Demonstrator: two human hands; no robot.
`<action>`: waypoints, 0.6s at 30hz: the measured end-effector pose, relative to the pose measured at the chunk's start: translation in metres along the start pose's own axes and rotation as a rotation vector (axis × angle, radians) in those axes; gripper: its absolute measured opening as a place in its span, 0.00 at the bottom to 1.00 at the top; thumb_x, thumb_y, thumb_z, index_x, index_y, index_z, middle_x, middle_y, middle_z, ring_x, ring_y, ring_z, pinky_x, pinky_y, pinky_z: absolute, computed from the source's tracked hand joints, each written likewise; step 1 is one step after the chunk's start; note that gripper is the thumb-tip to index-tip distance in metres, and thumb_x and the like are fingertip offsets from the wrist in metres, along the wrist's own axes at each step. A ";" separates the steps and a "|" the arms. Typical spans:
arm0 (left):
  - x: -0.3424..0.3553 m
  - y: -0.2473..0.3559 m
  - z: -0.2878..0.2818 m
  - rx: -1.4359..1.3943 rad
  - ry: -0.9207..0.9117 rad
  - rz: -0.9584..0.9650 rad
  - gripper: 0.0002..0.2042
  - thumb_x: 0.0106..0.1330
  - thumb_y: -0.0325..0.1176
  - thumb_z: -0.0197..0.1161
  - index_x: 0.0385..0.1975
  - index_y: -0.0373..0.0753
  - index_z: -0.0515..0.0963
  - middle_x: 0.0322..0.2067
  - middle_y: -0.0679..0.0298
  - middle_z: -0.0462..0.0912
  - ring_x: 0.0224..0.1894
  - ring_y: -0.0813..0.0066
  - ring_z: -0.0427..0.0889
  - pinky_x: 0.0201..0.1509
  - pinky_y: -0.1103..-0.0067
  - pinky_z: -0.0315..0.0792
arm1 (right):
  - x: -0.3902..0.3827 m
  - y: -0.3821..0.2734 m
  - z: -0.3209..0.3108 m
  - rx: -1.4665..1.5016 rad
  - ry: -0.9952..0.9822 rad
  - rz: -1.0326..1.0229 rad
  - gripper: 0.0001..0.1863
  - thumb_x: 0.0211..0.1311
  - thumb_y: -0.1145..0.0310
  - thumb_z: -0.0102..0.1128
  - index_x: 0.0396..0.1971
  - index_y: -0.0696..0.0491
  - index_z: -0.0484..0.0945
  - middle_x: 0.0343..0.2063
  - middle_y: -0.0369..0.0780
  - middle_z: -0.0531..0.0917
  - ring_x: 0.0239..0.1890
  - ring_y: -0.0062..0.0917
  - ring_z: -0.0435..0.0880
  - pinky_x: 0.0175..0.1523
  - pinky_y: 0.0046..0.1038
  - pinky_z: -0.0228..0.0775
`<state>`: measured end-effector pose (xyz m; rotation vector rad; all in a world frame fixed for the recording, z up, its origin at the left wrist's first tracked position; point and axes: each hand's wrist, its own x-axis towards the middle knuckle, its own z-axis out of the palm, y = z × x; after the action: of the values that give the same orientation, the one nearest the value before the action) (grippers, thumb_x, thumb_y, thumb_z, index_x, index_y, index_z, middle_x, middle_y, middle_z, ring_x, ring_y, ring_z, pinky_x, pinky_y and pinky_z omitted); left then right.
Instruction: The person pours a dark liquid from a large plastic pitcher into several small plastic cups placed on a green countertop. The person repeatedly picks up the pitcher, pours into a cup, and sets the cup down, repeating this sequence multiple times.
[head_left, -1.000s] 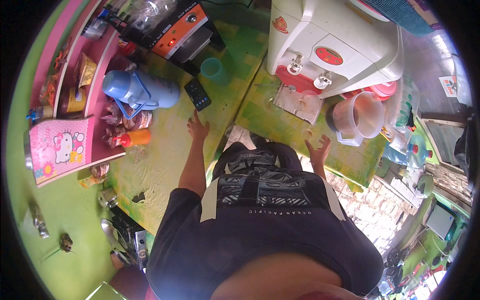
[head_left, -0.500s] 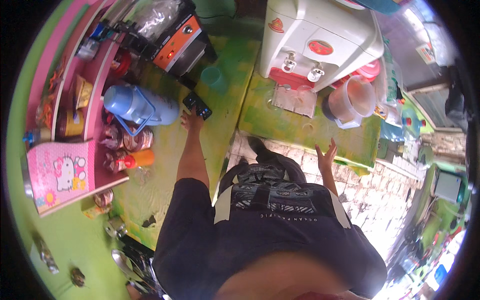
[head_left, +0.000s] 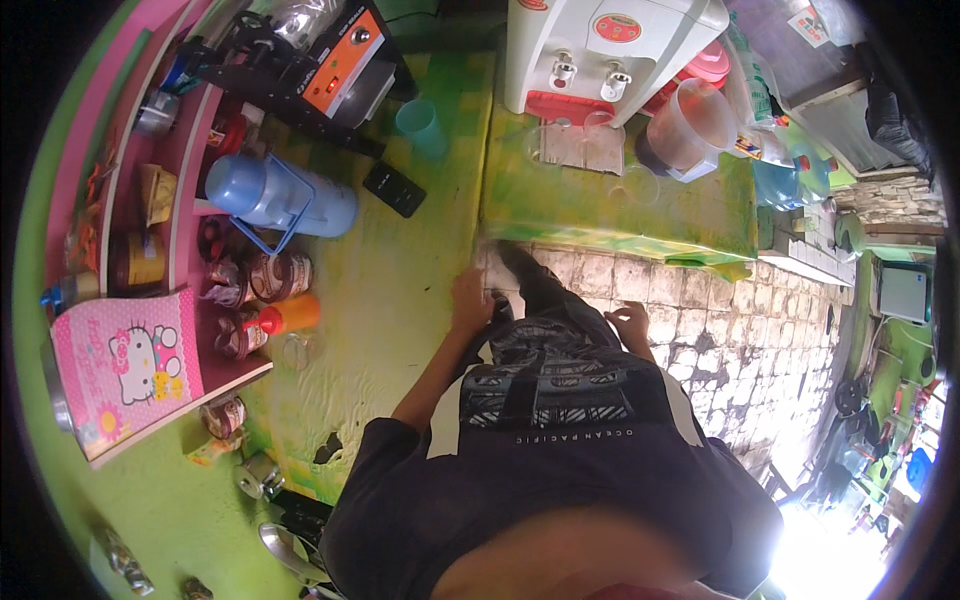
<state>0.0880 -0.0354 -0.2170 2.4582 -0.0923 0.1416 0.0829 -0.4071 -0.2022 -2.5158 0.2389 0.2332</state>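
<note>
A black phone (head_left: 393, 189) lies on the green table, its screen mostly dark. My left hand (head_left: 469, 296) is off the phone, at the table's right edge; its fingers are blurred and partly hidden. Over the tiled floor, in front of my body, my right hand (head_left: 628, 322) hangs with its fingers curled in and nothing visible in them. Next to the phone stand a blue thermos (head_left: 290, 196) with a handle, lying at a slant in view, and a teal cup (head_left: 420, 126).
A black and orange machine (head_left: 345, 75) stands behind the cup. The white water dispenser (head_left: 620, 50) and a clear plastic pitcher (head_left: 692, 125) occupy the other table. At the left, a pink shelf (head_left: 185, 230) holds jars and an orange bottle (head_left: 292, 314). Tiled floor (head_left: 715, 325) lies to the right.
My left hand has left the phone and drawn back toward my body. The phone's screen has gone from lit icons to mostly dark. My right hand has lowered, its spread fingers now curled.
</note>
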 end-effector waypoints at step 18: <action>0.055 -0.043 -0.012 0.237 0.052 -0.553 0.38 0.53 0.36 0.59 0.65 0.44 0.47 0.48 0.42 0.66 0.50 0.44 0.68 0.52 0.58 0.66 | 0.011 0.027 -0.002 -0.044 -0.601 0.246 0.35 0.57 0.38 0.46 0.38 0.60 0.77 0.36 0.51 0.81 0.42 0.41 0.79 0.47 0.35 0.69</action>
<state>0.1458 0.0034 -0.2274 2.6103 0.6547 -0.0294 0.0873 -0.4314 -0.2177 -2.3262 0.2946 1.0755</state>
